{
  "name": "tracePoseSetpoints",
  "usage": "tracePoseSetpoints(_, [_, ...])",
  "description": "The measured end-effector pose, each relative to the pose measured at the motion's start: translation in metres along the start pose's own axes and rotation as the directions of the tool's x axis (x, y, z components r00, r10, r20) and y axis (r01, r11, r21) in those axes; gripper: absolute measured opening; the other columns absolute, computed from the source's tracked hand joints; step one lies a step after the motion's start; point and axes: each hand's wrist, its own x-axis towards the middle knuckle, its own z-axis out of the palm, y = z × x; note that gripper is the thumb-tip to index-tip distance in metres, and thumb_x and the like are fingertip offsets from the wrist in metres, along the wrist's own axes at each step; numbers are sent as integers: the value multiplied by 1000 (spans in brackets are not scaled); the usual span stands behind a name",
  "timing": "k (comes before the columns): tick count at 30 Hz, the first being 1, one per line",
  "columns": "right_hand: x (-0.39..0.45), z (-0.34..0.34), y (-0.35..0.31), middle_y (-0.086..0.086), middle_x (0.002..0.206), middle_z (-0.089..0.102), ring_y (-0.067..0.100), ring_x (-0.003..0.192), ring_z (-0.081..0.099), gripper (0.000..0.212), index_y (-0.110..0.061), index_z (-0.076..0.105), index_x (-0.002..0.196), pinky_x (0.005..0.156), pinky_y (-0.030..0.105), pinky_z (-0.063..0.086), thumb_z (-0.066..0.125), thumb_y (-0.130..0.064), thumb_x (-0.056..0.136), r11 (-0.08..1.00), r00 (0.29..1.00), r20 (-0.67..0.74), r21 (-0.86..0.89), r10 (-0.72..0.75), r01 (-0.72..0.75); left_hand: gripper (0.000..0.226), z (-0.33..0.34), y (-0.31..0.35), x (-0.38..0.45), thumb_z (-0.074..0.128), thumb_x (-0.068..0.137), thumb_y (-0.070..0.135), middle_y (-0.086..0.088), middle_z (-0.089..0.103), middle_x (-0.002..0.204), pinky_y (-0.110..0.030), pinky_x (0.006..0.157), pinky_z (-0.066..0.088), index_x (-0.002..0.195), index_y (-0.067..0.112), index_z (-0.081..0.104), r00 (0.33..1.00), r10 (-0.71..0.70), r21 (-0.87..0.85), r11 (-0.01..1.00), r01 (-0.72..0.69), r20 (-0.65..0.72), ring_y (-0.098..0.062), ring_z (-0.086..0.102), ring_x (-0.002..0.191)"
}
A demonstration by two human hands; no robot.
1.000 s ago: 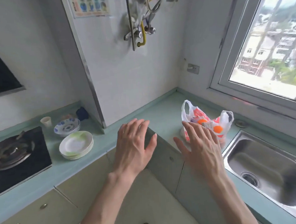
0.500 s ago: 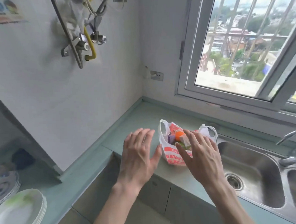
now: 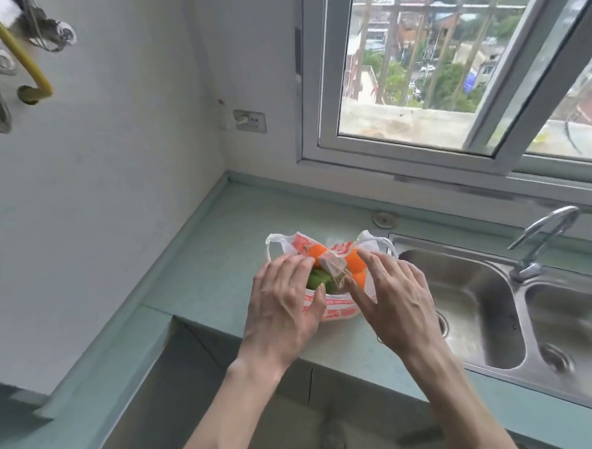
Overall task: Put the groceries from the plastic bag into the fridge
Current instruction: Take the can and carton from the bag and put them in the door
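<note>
The plastic bag (image 3: 337, 312) sat on the green counter (image 3: 217, 262), just beside the sink (image 3: 477, 304), mouth gaping, orange fruit (image 3: 318, 251) and something green (image 3: 315, 280) inside. The left hand (image 3: 285, 307) was over its left edge and the right hand (image 3: 395, 305) over its right side. Both were flat, fingers spread, gripping nothing; whether they touched the plastic was hard to tell.
</note>
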Motion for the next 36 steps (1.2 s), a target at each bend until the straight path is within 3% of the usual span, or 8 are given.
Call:
tracePoseSetpoints(9, [47,38,15,-3,121,69,23,118,64,40,-25,63,128,102,40,45,56,-52,100,998,996,86,60,-4,-1,46,44,6,43,41,102,39,2,60,139,-35,118,37,139,18,57,995,-36,-2,999,36,92,-16,51,133])
tracePoseSetpoints(13, [59,61,24,-5,110,69,24,105,67,38,-28,64,118,93,42,49,43,-55,99,994,985,169,108,-26,8,46,70,2,57,40,101,38,2,60,138,-34,119,36,138,18,58,987,-72,17,997,70,142,-16,50,133])
tracePoseSetpoints(16, [70,75,30,-7,122,67,23,111,66,55,-36,56,135,95,44,49,28,-62,96,993,924,377,116,-61,19,42,85,-7,69,44,100,34,1,60,139,-36,116,39,136,18,59,976,-131,41,991,126,175,-18,50,135])
tracePoseSetpoints(21, [87,97,40,2,131,65,27,118,63,47,-26,54,142,94,42,52,42,-51,103,994,806,585,94,-97,52,41,97,-6,80,40,96,34,0,66,127,-38,109,46,123,17,65,971,-178,52,984,172,159,-21,57,127])
tracePoseSetpoints(27, [115,130,42,5,136,63,27,121,63,49,-20,53,142,95,42,54,40,-48,104,994,725,682,108,-95,29,36,110,-11,98,46,96,27,-2,64,131,-39,112,44,127,17,63,960,-206,37,979,203,189,-21,55,129])
tracePoseSetpoints(31, [128,148,49,1,154,47,26,141,49,52,-22,45,149,111,40,44,43,-48,104,993,715,693,117,-96,20,36,124,-16,104,49,95,24,-2,66,126,-38,110,45,127,16,64,950,-213,18,977,215,229,-23,58,123])
tracePoseSetpoints(33, [135,151,53,6,165,33,24,153,31,54,-19,39,154,122,36,27,43,-44,106,994,719,687,89,-105,60,33,130,-20,108,52,93,21,-2,67,121,-37,110,44,124,17,65,947,-209,8,977,213,244,-23,60,117])
tracePoseSetpoints(36, [146,153,57,10,171,17,23,160,10,58,-13,25,161,125,31,5,35,-41,110,993,748,653,49,-114,108,35,139,-30,119,50,95,22,-3,65,123,-36,114,41,127,16,63,935,-194,-11,978,207,296,-23,57,122])
